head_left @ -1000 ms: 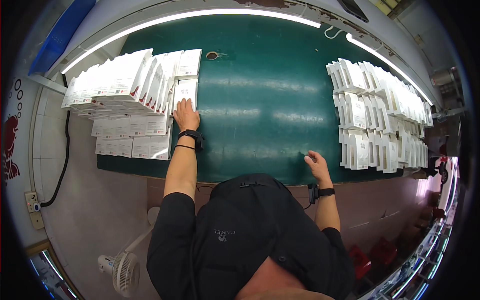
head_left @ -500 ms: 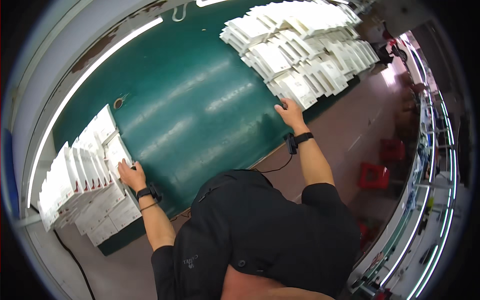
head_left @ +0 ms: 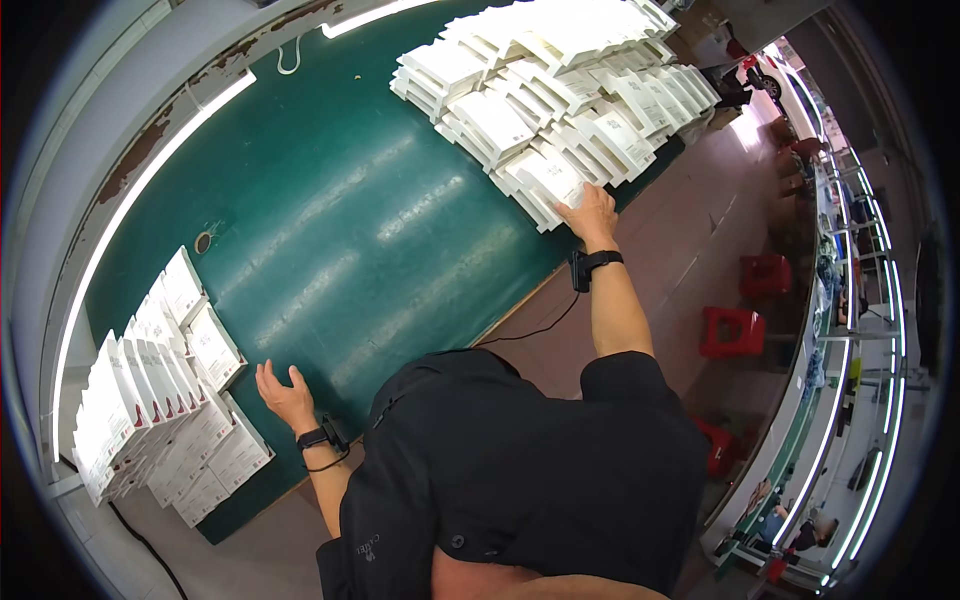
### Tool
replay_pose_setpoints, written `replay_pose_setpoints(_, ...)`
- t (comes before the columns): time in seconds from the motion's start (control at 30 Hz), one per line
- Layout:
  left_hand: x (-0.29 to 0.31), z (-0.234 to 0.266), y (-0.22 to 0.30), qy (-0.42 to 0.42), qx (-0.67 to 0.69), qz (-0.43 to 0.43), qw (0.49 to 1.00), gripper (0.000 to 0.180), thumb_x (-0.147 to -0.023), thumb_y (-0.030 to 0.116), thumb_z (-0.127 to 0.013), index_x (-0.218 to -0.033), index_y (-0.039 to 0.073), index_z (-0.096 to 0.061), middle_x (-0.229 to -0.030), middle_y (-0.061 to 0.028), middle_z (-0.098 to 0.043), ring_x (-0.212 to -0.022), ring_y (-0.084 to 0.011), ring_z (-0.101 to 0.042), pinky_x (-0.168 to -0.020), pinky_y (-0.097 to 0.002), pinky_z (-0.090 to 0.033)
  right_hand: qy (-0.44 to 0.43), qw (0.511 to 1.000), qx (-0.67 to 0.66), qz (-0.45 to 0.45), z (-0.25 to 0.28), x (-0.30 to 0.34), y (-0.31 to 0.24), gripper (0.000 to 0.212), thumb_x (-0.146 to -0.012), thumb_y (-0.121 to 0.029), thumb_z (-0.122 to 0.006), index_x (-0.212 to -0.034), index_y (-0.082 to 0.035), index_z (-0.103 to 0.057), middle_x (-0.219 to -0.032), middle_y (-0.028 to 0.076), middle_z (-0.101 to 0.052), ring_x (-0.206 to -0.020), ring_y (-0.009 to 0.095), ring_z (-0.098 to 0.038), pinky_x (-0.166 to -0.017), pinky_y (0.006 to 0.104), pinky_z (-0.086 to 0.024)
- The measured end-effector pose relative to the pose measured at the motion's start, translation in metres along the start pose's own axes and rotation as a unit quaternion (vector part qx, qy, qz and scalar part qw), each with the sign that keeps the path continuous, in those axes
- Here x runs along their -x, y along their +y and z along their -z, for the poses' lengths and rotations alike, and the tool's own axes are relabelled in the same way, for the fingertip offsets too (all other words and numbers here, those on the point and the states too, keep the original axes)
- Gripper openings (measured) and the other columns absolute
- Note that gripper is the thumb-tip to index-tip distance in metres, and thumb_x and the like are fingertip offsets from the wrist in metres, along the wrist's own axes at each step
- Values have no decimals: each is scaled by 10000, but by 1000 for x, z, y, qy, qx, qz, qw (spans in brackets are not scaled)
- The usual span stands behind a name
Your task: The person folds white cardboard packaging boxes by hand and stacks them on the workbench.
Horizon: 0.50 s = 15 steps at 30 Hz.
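My right hand [head_left: 592, 213] grips the near end of a flat white box [head_left: 553, 174], thumb on one side and fingers on the other. That box lies at the near edge of a large overlapping stack of white boxes [head_left: 492, 122] at the far right. My left hand [head_left: 288, 396] is raised over the green table [head_left: 340, 270] with its fingers apart, holding nothing. Just left of it, apart from the fingers, is a smaller pile of white boxes [head_left: 214, 345], some leaning in a row and others laid flat.
A round hole [head_left: 204, 242] pierces the table near its far-left side, below a light tube [head_left: 170, 150]. To the right, beyond the table edge, red stools [head_left: 732, 332] stand on the floor. A dark cable [head_left: 540, 333] trails from my right wrist strap.
My right hand has moved onto the near box of the right stack and closed on it. My left hand has come off the left pile, fingers spread. The view has shifted slightly.
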<state>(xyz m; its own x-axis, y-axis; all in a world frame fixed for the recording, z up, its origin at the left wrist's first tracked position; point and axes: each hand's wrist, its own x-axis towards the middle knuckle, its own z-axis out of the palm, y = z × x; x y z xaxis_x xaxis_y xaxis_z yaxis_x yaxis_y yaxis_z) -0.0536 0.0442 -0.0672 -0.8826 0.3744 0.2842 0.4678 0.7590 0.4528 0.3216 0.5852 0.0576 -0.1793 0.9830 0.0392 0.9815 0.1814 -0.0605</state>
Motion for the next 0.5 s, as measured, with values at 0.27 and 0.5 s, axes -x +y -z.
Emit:
replay_pose_setpoints(0.27,11,-2,8,-25,35,16,999,485,-875,173,-698,-1323,14,-604,-1420,-212,-564,-1316,-383,-522,-1118,-445,-413,-71,996,-55,-2,3,0,6,873,-788,-588,-757,-1454,-80,-509,-1360,197,-542,-1214,388,-556,-1004,482,-475)
replay_pose_setpoints(0.5,18,-1,17,-4,50,-9,999,473,-853,173,-712,-1292,24,-621,-1384,-196,-595,-1268,-377,-557,-1099,-440,-428,-46,997,-1,67,-11,1,15,847,-737,-564,-766,-1406,-95,-541,-1362,186,-580,-1157,405,-585,-945,493,-506)
